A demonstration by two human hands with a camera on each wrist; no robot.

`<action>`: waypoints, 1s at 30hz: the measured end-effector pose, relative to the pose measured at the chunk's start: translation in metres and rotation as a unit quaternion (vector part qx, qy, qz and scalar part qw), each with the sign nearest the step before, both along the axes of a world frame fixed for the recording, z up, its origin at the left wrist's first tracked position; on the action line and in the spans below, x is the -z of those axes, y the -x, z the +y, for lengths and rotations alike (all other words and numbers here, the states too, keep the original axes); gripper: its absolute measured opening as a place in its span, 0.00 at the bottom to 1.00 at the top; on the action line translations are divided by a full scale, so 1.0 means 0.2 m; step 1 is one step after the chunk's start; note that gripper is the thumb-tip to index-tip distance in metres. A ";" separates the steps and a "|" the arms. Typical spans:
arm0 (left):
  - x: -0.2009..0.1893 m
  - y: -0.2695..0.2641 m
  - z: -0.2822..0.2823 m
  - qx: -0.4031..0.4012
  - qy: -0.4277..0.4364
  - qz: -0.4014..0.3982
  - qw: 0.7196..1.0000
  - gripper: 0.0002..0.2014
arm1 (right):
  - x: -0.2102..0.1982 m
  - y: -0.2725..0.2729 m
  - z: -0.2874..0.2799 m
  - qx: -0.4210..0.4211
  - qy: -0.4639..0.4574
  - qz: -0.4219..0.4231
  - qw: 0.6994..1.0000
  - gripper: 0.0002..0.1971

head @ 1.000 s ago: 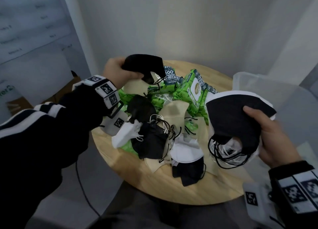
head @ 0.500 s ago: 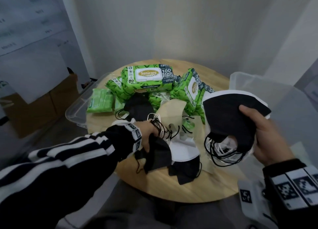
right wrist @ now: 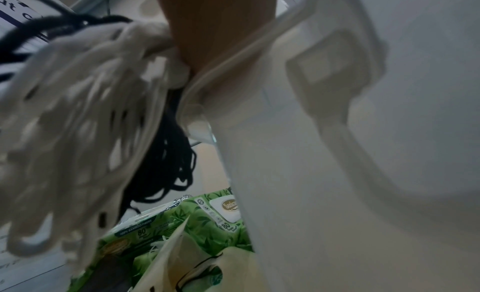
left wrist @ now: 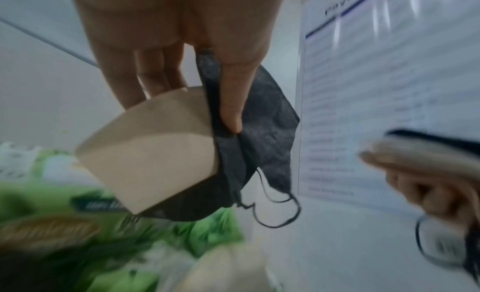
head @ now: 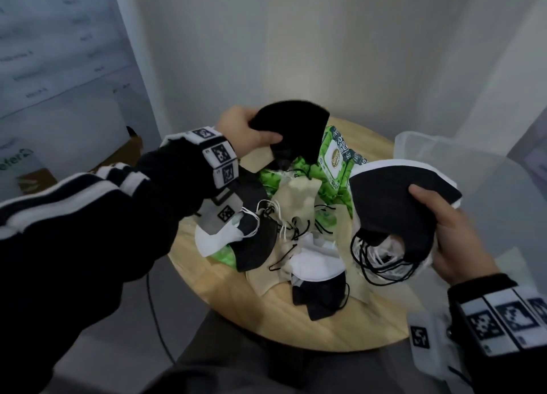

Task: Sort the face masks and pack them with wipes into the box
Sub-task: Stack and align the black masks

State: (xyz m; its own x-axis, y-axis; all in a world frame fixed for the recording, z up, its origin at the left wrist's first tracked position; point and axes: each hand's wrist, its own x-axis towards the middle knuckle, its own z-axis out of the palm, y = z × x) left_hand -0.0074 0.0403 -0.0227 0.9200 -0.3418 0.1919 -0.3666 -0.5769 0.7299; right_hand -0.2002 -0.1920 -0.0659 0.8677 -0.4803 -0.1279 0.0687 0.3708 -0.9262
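A person's left hand [head: 245, 133] is raised above the far side of a round wooden table [head: 310, 319], thumb and fingers pinching a black face mask [head: 299, 127] together with a beige mask [left wrist: 155, 148] that the left wrist view shows pressed against it. Nearer the table's right edge, the right hand [head: 455, 239] grips a stack of masks [head: 393, 207], a black one on top and white ones beneath, thumb clamped over the top; black and white ear loops [head: 381, 260] dangle from the stack above the tabletop. At the table's centre lies a loose pile of masks [head: 296, 233] in black, white and beige, their loops tangled. Green packs of wipes [head: 334, 159] sit toward the table's far side, partly under the pile. A clear plastic box [head: 461, 168] stands just beyond the table's right edge, behind the right hand. A cardboard carton [head: 124, 154] rests on the floor, well left of the table.
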 end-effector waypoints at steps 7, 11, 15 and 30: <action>-0.17 0.11 0.05 0.018 0.050 0.079 0.995 0.14 | -0.03 0.01 -0.01 -0.013 -0.068 -0.009 0.998 0.18; -0.28 0.21 0.07 0.042 0.075 0.101 0.991 0.09 | -0.07 0.03 0.03 0.003 -0.090 -0.006 0.996 0.19; -0.41 0.37 0.03 0.116 0.194 0.130 0.965 0.13 | -0.15 0.06 0.10 -0.026 -0.085 -0.027 0.996 0.20; -0.28 0.60 -0.16 0.142 0.144 0.045 0.978 0.24 | -0.30 0.11 0.26 -0.168 -0.046 -0.085 0.981 0.22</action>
State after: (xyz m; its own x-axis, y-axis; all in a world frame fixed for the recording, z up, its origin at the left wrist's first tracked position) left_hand -0.1266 0.0093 0.0343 0.8138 -0.5287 0.2411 -0.4091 -0.2266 0.8839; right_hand -0.2219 -0.1406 -0.0054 0.9875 -0.1573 0.0036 0.0797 0.4800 -0.8736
